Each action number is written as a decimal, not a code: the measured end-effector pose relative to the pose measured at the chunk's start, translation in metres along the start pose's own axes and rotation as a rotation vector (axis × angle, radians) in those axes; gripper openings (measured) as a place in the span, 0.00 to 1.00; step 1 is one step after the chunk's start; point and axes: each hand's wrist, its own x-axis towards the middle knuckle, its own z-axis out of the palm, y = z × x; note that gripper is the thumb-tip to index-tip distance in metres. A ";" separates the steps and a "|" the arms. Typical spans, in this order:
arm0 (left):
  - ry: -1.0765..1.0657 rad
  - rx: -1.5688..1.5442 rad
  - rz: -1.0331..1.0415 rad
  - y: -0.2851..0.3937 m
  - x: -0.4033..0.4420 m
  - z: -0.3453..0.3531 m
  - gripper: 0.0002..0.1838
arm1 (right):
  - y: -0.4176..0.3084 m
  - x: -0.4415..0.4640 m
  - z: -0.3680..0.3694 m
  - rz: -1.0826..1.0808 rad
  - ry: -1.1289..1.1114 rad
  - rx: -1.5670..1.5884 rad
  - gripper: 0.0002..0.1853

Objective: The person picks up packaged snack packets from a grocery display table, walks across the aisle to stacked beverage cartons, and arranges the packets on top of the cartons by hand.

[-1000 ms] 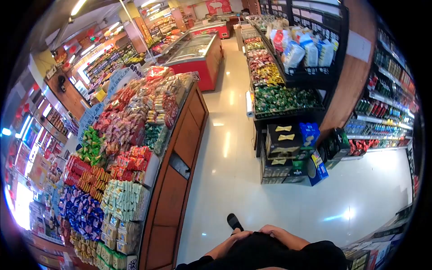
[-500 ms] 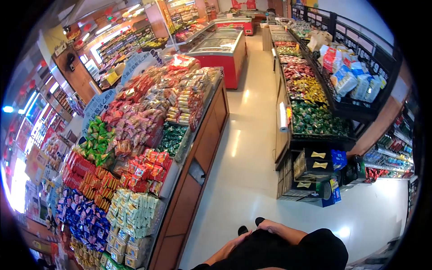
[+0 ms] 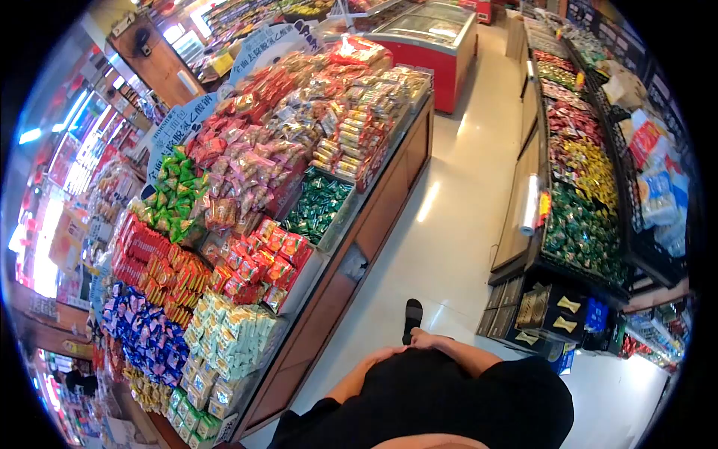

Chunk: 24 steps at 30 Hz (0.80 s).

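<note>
Both hands are held low, close together at the front of the black shirt (image 3: 449,396). My right hand (image 3: 425,340) has its fingers curled in; what they hold, if anything, is hidden. My left hand (image 3: 385,353) lies beside it against the shirt, its fingers mostly covered by the cloth. A dark shoe (image 3: 413,313) shows on the floor just beyond the hands. To the left stands a wooden display stand (image 3: 299,374) heaped with small wrapped snacks. Nearest to me on it are pale green packets (image 3: 232,329), blue packets (image 3: 146,333) and red packets (image 3: 265,258).
A light tiled aisle (image 3: 419,224) runs forward between the stand and a shelf of wrapped sweets (image 3: 583,232) on the right. Black boxes (image 3: 557,310) are stacked under that shelf's near end. A red chest freezer (image 3: 434,67) stands farther ahead.
The view has turned left and moved nearer the snack stand, which now fills more of the picture. One shoe has come forward into clearer view. Both hands remain at the shirt front.
</note>
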 end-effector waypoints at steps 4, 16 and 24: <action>-0.049 0.149 0.254 0.055 0.028 -0.032 0.33 | -0.026 0.011 -0.089 -0.109 -0.089 -0.142 0.25; 0.662 1.225 0.133 0.225 0.006 -0.075 0.27 | -0.093 0.055 -0.267 0.105 0.351 0.095 0.21; 0.599 1.308 0.316 0.368 -0.051 -0.121 0.19 | -0.188 0.138 -0.387 -0.128 0.768 0.225 0.11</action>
